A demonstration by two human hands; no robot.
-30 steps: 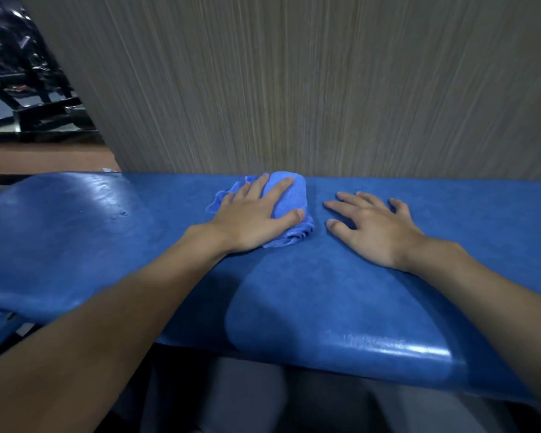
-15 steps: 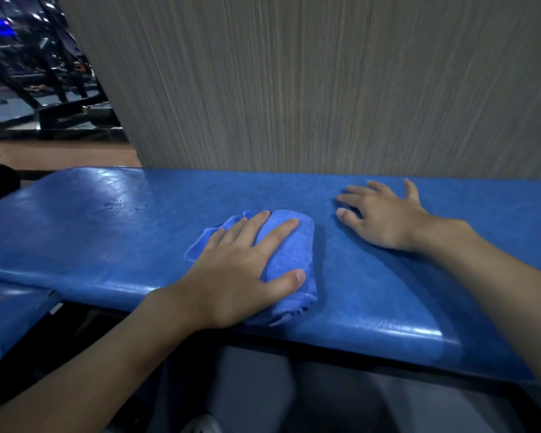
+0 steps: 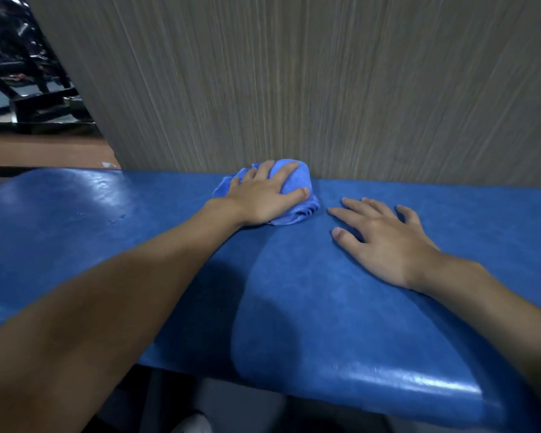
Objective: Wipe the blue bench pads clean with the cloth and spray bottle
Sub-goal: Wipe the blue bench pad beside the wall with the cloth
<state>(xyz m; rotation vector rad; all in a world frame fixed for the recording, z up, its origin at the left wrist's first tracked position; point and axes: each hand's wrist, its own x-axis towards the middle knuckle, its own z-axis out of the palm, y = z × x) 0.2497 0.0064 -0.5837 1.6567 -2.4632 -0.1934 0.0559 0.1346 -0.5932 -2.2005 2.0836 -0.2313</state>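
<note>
Head view: the left hand point(image 3: 263, 198) lies palm-down on a bunched blue cloth point(image 3: 294, 182), its fingers point(image 3: 286, 170) spread over the top and the thumb pressed along the cloth's near side, so the hand is clamped lightly on it. The cloth sits at the far edge of the blue bench pad point(image 3: 325, 307), right where that surface meets the grey wood-grain wall panel point(image 3: 325, 89), and a folded edge of it sticks out below the thumb toward the right. The right hand point(image 3: 384, 242) rests flat on the surface just beside the cloth, empty, fingers apart and pointing toward the upper left, thumb splayed toward the near side. Both bare forearms reach in from the bottom corners. The pad's near edge shows a bright glossy streak at the lower right. At the upper left, past the panel, dark gym equipment point(image 3: 28, 89) stands on a brownish floor point(image 3: 44, 151), blurred. The spray bottle is out of sight.
</note>
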